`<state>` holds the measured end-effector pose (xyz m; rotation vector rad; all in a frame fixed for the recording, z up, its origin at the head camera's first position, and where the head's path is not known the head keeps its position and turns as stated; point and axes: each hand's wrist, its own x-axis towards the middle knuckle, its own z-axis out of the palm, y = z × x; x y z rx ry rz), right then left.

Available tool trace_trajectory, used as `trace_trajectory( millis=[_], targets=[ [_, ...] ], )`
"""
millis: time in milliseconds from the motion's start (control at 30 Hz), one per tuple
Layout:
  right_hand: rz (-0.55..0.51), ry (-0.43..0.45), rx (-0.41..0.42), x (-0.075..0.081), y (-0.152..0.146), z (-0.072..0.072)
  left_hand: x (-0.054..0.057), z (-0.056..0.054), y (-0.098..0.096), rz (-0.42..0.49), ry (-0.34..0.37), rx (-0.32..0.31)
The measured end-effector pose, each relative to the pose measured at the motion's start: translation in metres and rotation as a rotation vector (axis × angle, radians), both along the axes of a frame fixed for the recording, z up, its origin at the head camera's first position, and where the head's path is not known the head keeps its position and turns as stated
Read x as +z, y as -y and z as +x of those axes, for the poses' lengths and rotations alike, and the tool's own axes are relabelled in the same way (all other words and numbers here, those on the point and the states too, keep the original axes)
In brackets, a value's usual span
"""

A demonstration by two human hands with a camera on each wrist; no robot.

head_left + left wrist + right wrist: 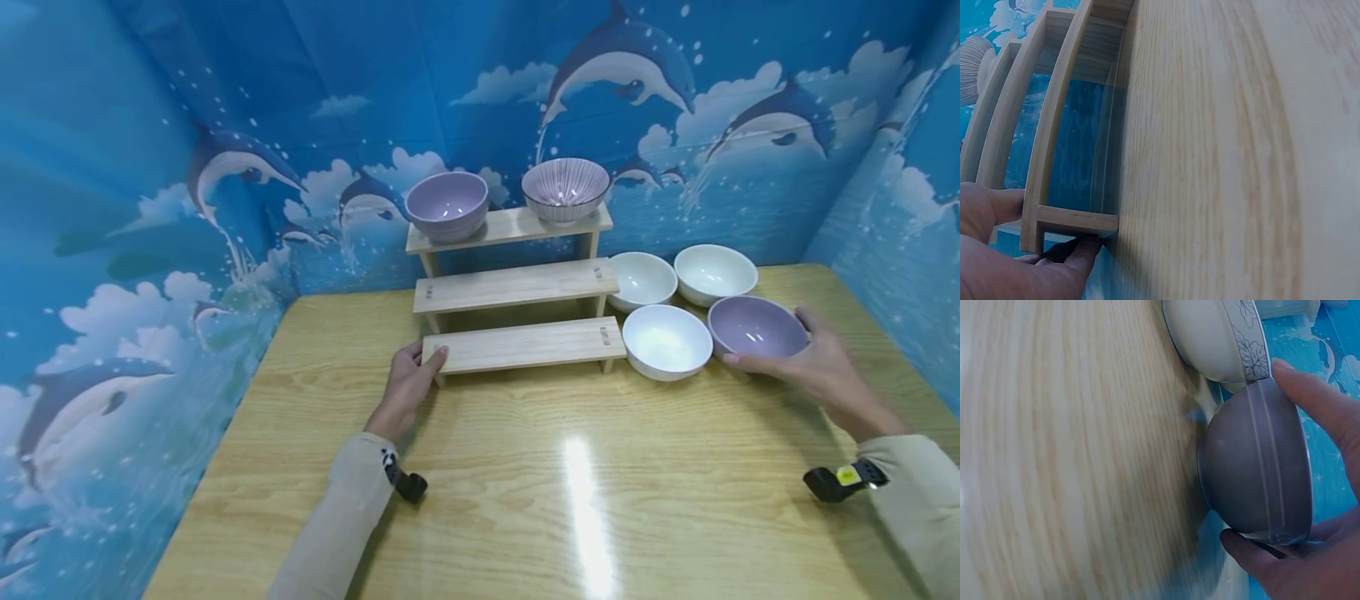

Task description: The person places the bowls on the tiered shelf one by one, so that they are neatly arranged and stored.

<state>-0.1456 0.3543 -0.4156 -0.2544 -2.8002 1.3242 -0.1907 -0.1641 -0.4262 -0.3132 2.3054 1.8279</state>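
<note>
Bowls, shelf and hands, counted

Six bowls in all: three white bowls (642, 279) (715, 272) (667, 340), two plain purple bowls (447, 204) (756, 327), one striped bowl (565, 189). One wooden shelf (517, 286) with three steps. Two hands (408, 385) (813, 367). One table (525, 475).

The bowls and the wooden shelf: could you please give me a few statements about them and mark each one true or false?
1. The right hand grips a purple bowl on the table. True.
2. The left hand lifts a white bowl. False: it holds the left end of the shelf's bottom step.
3. Two bowls stand on the top step. True: a plain purple one and a striped one.
4. The middle step holds one bowl. False: it is bare.
5. Five white bowls stand on the table. False: three white bowls stand there, right of the shelf.
</note>
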Motion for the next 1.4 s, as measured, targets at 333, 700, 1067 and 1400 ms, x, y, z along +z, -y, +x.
trace_trajectory(
  millis=[333, 700, 1067, 1400],
  targets=[
    [-0.004, 0.005, -0.012, -0.002, 0.002, -0.001, -0.001, -0.001, 0.0, -0.002, -0.005, -0.002],
    [-0.007, -0.031, -0.015, -0.003, 0.002, -0.001, -0.001, -0.002, -0.001, -0.003, -0.001, 0.005],
    [-0.005, 0.017, -0.043, 0.001, 0.002, 0.003, -0.001, -0.001, -0.001, -0.005, 0.008, 0.013],
    [-0.024, 0.023, -0.054, 0.01, -0.002, 0.006, -0.001, 0.0, 0.0, -0.004, -0.001, 0.01]
  ],
)
